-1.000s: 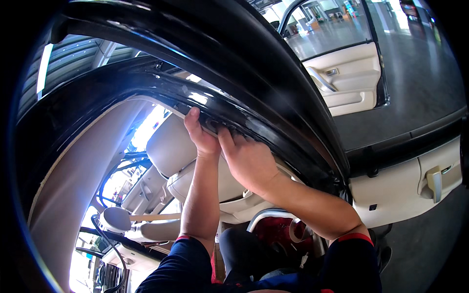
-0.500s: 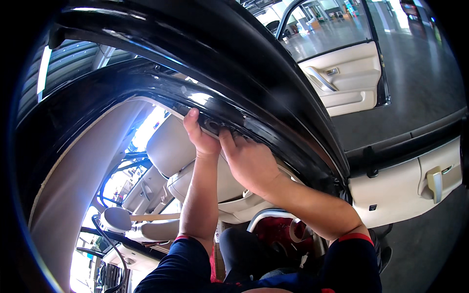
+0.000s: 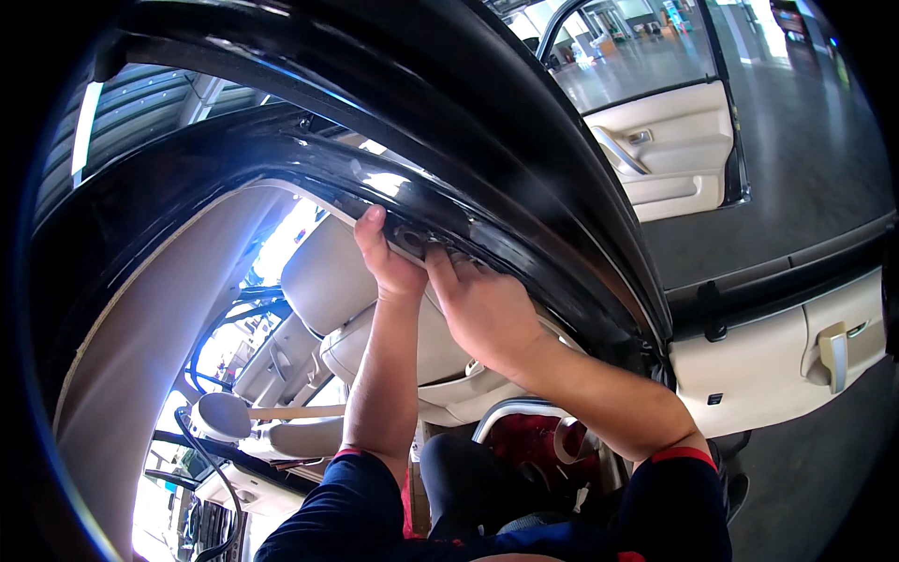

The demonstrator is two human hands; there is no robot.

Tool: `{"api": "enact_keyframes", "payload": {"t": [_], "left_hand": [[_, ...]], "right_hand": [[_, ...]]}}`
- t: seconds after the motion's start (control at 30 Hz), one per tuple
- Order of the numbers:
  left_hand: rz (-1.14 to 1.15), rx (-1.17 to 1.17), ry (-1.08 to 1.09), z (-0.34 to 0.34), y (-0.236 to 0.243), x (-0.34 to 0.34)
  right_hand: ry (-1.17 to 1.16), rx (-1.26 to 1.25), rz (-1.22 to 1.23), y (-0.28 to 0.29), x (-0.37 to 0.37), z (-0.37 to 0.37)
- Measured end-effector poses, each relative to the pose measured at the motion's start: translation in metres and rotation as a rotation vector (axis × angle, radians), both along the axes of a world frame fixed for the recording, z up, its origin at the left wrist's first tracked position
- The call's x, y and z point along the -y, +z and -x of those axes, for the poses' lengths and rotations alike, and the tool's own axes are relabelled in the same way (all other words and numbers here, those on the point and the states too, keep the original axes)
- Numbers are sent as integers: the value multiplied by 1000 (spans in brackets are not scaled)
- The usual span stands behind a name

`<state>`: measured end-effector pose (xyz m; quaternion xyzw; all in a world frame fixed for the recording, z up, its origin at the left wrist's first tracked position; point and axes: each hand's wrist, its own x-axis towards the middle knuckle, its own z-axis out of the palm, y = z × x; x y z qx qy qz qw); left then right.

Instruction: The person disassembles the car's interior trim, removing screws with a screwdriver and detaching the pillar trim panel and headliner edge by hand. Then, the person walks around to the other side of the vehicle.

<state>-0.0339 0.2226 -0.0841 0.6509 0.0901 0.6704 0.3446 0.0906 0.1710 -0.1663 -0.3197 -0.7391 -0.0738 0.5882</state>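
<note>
My left hand (image 3: 384,262) is closed on a narrow pale trim edge (image 3: 337,211) along the inner side of the glossy black car pillar (image 3: 234,150), thumb pointing up. Just right of it, my right hand (image 3: 476,302) has its fingers bent into the pillar beside a dark round opening or fitting (image 3: 407,240); its fingertips are partly hidden, so what they touch or hold is unclear. Behind my arms is a beige seat (image 3: 328,272). A beige pillar panel (image 3: 150,356) runs down the left.
A large black door frame (image 3: 403,75) arches overhead. An open door with beige lining (image 3: 679,140) is at upper right, another beige door panel (image 3: 744,370) at lower right. Grey shop floor (image 3: 796,150) lies beyond. A red-floored footwell (image 3: 524,450) is below my arms.
My right hand has shifted slightly to the right, its index finger moving along the pillar. My left hand stays in nearly the same place.
</note>
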Motion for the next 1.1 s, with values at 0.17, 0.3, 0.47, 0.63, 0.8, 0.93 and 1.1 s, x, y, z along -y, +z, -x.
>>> {"api": "enact_keyframes", "payload": {"t": [0.17, 0.3, 0.47, 0.63, 0.8, 0.93, 1.1], "left_hand": [[16, -13, -9, 2, 0, 0], [27, 3, -6, 2, 0, 1], [33, 13, 27, 1, -2, 1], [42, 30, -26, 1, -2, 1], [23, 18, 44, 3, -3, -1], [13, 37, 70, 5, -3, -2], [-12, 1, 49, 8, -3, -3]], "right_hand": [[-16, -9, -31, -1, 1, -1], [4, -4, -38, 0, 1, -2], [22, -19, -19, 0, -1, -2], [49, -28, -5, -2, 1, -3], [57, -28, 0, -3, -2, -4], [55, -48, -33, -2, 0, -4], [39, -15, -46, -2, -3, -4]]}}
